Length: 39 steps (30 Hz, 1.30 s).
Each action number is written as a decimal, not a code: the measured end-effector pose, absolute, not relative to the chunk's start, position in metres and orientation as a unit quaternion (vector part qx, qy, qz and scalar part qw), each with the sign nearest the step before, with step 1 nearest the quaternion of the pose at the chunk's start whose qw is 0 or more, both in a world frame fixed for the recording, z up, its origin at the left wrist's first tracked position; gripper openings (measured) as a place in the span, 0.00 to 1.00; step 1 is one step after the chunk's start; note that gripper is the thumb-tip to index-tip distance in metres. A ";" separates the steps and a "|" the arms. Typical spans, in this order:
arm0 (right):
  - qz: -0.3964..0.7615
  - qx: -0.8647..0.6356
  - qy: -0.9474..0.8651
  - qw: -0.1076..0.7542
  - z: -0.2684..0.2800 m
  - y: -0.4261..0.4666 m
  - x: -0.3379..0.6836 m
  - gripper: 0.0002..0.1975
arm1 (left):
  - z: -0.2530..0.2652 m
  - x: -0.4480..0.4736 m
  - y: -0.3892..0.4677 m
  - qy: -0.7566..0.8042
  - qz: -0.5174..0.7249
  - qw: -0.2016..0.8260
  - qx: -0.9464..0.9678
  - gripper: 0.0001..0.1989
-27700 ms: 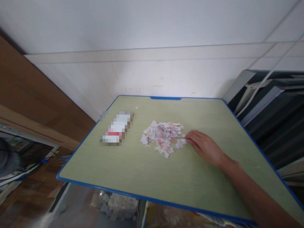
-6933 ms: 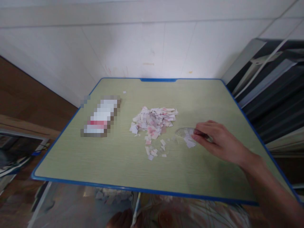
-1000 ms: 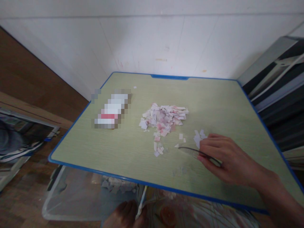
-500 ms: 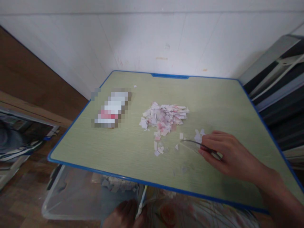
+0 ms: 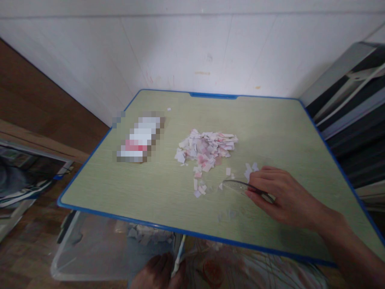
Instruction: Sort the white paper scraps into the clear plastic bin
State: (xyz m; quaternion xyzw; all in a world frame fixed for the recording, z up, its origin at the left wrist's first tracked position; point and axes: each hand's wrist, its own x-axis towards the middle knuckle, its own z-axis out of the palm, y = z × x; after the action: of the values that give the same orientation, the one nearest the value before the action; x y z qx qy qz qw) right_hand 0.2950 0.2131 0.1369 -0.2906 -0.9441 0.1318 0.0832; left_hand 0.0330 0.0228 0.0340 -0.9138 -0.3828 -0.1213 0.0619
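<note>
My right hand pinches a thin curved piece with a dark edge just above the table; see-through, speckled material shows along it, and its kind is unclear. Its tip is beside a small white paper scrap. Some white scraps lie by my knuckles. A heap of torn white and pinkish paper sits mid-table, with loose bits in front of it. Below the table edge, my left hand is closed around a slim white stick; the fingers are partly cut off by the frame.
The green table has a blue rim and stands against a white wall. A pixelated white and red item lies at its left. Below, a clear plastic bin holds more paper scraps. Metal frames stand at the right.
My right hand has moved slightly left with the dark-edged piece, whose tip now reaches the small scrap. Another tiny scrap shows near the tip. My left hand stays in place.
</note>
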 end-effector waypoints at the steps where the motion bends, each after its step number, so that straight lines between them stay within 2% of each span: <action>1: 0.129 -0.292 -0.944 0.078 0.137 0.213 0.294 0.10 | 0.034 0.033 0.023 -0.383 -0.117 0.065 -0.914 0.18; 15: 0.086 -0.335 -0.935 0.079 0.134 0.215 0.294 0.10 | 0.032 0.033 0.021 -0.393 -0.111 0.050 -0.911 0.17; 39: 0.109 -0.315 -0.938 0.092 0.139 0.212 0.296 0.10 | 0.035 0.035 0.023 -0.391 -0.120 0.059 -0.911 0.17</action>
State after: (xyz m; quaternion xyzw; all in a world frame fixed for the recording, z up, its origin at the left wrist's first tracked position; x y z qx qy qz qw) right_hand 0.2958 0.2124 0.1391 -0.3151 -0.9382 0.1093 0.0920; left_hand 0.0349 0.0230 0.0346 -0.9108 -0.3905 -0.1201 0.0586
